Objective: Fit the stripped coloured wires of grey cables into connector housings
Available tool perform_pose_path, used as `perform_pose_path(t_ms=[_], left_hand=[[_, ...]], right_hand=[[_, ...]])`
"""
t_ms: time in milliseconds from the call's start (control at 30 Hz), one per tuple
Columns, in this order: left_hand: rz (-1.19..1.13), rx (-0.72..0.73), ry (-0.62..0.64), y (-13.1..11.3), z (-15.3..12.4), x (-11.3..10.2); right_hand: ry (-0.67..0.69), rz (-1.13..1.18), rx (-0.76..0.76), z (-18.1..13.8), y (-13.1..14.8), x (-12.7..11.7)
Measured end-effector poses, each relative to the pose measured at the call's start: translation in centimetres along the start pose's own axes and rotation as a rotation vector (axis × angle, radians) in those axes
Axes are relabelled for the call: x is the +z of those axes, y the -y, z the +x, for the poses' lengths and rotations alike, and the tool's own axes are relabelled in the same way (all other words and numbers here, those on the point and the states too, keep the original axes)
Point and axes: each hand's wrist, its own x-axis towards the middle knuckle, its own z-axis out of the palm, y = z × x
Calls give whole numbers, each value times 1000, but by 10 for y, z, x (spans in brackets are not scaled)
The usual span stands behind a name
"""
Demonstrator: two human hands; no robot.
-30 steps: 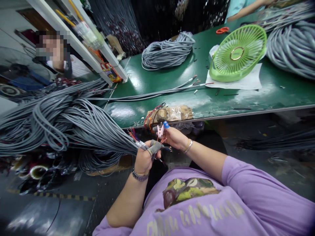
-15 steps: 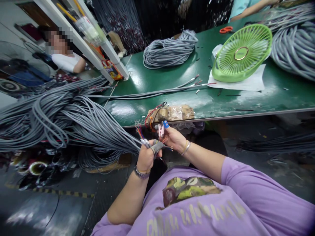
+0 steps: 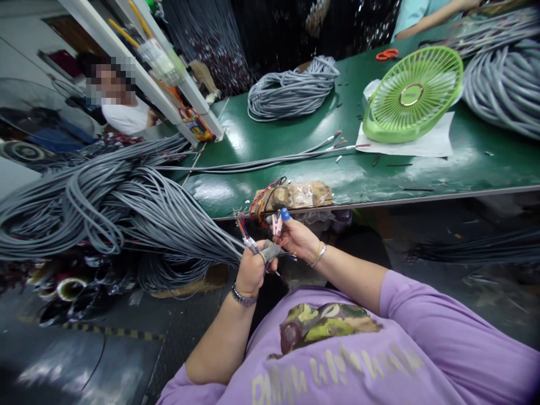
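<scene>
My left hand (image 3: 252, 269) is closed round the ends of several grey cables (image 3: 202, 239) from a big bundle (image 3: 97, 208) lying to my left. Thin coloured wires (image 3: 242, 225) stick out of the cable ends above my fist. A grey wrap covers one finger. My right hand (image 3: 295, 236) is closed close beside it, pinching a small pink and white cutter (image 3: 276, 223), with a blue cap on one fingertip. Both hands hover just below the front edge of the green table (image 3: 295, 169).
A taped block with red wires (image 3: 291, 195) sits on the table edge. Further back lie loose cables (image 3: 270, 160), a grey coil (image 3: 291, 90), a green fan (image 3: 411, 93) on white paper, orange scissors (image 3: 387, 54) and more coils (image 3: 506, 90). One person sits at left (image 3: 126, 115), another at far right (image 3: 422, 17).
My hands have stayed almost still. The coloured wire tips have shifted slightly right and upward with my left fist. The view has drifted a little.
</scene>
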Motion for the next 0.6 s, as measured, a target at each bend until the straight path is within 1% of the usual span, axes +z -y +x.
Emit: perform_pose_path(t_ms=[167, 367, 500, 600], left_hand=[[-5, 9, 4, -4, -2, 0], [1, 58, 8, -7, -10, -4], [-31, 161, -85, -3, -19, -4], [-53, 217, -156, 2, -21, 1]], right_hand=[[25, -11, 33, 0, -1, -5], [97, -52, 132, -8, 8, -10], [156, -64, 162, -11, 14, -10], [149, -84, 135, -11, 14, -10]])
